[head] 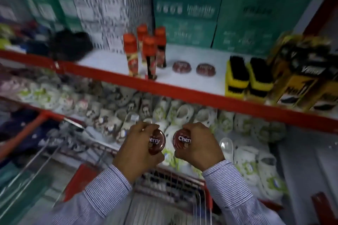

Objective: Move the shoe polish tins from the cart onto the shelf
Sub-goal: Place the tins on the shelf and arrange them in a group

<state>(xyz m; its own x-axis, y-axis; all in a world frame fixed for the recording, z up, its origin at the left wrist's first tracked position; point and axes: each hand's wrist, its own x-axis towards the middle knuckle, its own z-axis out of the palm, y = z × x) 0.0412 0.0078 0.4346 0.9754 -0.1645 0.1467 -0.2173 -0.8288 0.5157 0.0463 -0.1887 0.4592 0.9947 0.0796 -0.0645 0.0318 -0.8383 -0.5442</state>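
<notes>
Tins (157,141), round, dark red, white "Cherry" lettering, one per hand (136,149)

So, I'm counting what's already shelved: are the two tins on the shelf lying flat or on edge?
Flat. Both shelved tins show their round lids face up on the white shelf.

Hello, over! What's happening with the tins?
Left hand, right hand: one tin each. Two tins already on shelf. Nothing blocking.

Four polish tins (157,141), four red-capped bottles (150,56), two brushes (237,76).
</notes>
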